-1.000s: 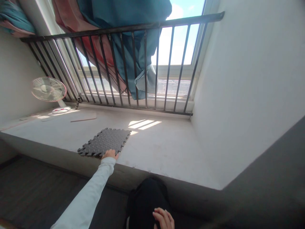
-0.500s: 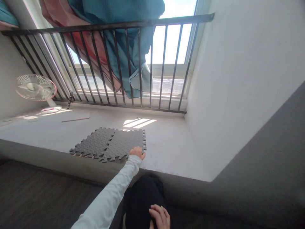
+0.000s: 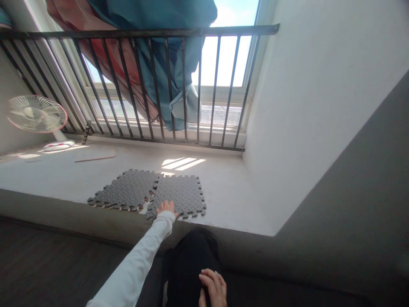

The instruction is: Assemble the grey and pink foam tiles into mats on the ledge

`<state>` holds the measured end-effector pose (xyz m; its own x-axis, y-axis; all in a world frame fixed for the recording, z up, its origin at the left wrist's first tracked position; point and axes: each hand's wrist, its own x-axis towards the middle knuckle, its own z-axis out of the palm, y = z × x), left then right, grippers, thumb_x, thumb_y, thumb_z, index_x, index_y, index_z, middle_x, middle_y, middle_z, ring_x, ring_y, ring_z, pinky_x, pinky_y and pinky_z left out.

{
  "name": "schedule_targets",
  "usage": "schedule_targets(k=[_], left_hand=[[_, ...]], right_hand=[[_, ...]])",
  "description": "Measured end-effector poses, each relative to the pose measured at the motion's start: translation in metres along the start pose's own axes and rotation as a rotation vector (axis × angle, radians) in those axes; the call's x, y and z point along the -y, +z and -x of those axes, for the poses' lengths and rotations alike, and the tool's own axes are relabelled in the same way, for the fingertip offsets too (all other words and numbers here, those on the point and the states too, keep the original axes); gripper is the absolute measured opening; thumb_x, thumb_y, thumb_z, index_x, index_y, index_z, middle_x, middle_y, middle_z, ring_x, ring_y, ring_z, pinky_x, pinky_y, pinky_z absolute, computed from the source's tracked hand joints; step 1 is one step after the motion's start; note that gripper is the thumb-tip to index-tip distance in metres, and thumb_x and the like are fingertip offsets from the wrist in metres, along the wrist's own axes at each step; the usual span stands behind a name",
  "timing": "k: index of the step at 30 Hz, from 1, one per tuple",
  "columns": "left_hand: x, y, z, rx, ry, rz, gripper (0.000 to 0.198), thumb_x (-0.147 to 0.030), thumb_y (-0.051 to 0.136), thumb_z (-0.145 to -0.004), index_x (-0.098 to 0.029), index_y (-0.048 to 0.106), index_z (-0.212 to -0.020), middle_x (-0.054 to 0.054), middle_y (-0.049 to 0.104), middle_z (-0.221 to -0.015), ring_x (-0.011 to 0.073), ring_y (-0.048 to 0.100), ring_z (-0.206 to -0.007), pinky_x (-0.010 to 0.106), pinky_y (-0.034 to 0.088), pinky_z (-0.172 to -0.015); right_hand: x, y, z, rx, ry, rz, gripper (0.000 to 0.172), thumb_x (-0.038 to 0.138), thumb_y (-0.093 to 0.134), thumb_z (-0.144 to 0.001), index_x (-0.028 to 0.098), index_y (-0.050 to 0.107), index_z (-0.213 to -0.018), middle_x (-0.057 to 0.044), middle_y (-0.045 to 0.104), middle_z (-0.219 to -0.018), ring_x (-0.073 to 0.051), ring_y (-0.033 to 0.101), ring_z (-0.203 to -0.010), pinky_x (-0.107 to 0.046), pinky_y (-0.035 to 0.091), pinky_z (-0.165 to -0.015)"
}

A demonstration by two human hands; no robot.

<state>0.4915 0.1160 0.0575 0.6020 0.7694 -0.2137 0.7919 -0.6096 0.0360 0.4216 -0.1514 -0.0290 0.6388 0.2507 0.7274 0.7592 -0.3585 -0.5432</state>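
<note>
Two dark grey interlocking foam tiles lie side by side on a concrete window ledge (image 3: 223, 200). The left tile (image 3: 124, 192) sits a little askew, and a narrow gap separates it from the right tile (image 3: 183, 195). My left hand (image 3: 166, 207), in a white sleeve, reaches out and rests with its fingers flat on the near edge of the right tile. Near the bottom of the view, my right hand (image 3: 212, 289) lies open on my black-clad knee (image 3: 188, 264), holding nothing.
A black metal railing (image 3: 179, 85) stands before the window at the back of the ledge. Teal and red curtains (image 3: 166, 25) hang over it. A small white fan (image 3: 35, 114) and a thin wooden strip (image 3: 96, 158) are at the far left. A white wall (image 3: 319, 106) closes the right side.
One tile stack has become two tiles: the upper tile slid right and now lies beside the other. My left hand moved from its right corner to its near edge.
</note>
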Motion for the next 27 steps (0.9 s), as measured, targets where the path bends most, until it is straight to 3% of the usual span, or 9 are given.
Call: schedule_targets(k=[3, 8, 12, 18, 24, 27], left_hand=[[0.031, 0.004, -0.004, 0.040, -0.178, 0.017, 0.055, -0.035, 0.061, -0.067, -0.021, 0.045, -0.118, 0.014, 0.038, -0.128, 0.0277, 0.033, -0.120, 0.043, 0.035, -0.091], [0.058, 0.014, -0.009, 0.006, -0.241, 0.054, 0.053, -0.034, 0.060, -0.069, -0.018, 0.045, -0.117, 0.015, 0.039, -0.126, 0.0281, 0.038, -0.118, 0.038, 0.036, -0.092], [0.064, 0.020, -0.012, -0.009, -0.227, 0.055, 0.049, -0.036, 0.058, -0.071, -0.021, 0.046, -0.116, 0.014, 0.041, -0.126, 0.0276, 0.041, -0.116, 0.038, 0.036, -0.094], [0.067, 0.022, -0.008, -0.034, -0.196, 0.026, 0.045, -0.037, 0.056, -0.072, -0.023, 0.047, -0.113, 0.013, 0.045, -0.121, 0.0279, 0.043, -0.114, 0.038, 0.038, -0.091], [0.070, 0.015, 0.000, -0.007, -0.095, 0.013, 0.045, -0.036, 0.054, -0.072, -0.023, 0.047, -0.115, 0.011, 0.045, -0.125, 0.0274, 0.038, -0.118, 0.040, 0.036, -0.092], [0.069, 0.011, 0.002, 0.001, -0.070, 0.012, 0.044, -0.035, 0.052, -0.072, -0.023, 0.048, -0.114, 0.010, 0.045, -0.126, 0.0265, 0.036, -0.119, 0.040, 0.036, -0.093]], right_hand=[[0.002, -0.001, -0.001, 0.006, -0.009, -0.009, 0.026, 0.013, 0.040, -0.074, 0.025, 0.058, -0.088, -0.001, 0.064, -0.087, -0.018, 0.060, -0.083, -0.037, 0.043, -0.079], [0.005, -0.008, -0.002, 0.011, -0.018, -0.024, 0.026, 0.013, 0.040, -0.076, 0.025, 0.057, -0.091, -0.001, 0.063, -0.090, -0.017, 0.059, -0.086, -0.037, 0.041, -0.082], [0.007, -0.021, -0.008, 0.021, -0.037, 0.015, 0.024, 0.015, 0.042, -0.077, 0.024, 0.057, -0.093, -0.002, 0.063, -0.092, -0.017, 0.059, -0.088, -0.036, 0.042, -0.082], [0.009, -0.052, -0.016, 0.083, -0.204, 0.152, 0.024, 0.018, 0.048, -0.075, 0.024, 0.058, -0.097, -0.001, 0.065, -0.092, -0.016, 0.061, -0.084, -0.032, 0.046, -0.077], [0.034, -0.071, -0.012, -0.060, -0.001, 0.142, 0.020, 0.021, 0.043, -0.080, 0.025, 0.059, -0.091, -0.002, 0.064, -0.092, -0.018, 0.060, -0.087, -0.038, 0.044, -0.083], [0.048, -0.080, -0.014, -0.106, -0.006, 0.140, 0.019, 0.022, 0.043, -0.081, 0.026, 0.059, -0.090, -0.002, 0.064, -0.090, -0.019, 0.060, -0.088, -0.040, 0.045, -0.081]])
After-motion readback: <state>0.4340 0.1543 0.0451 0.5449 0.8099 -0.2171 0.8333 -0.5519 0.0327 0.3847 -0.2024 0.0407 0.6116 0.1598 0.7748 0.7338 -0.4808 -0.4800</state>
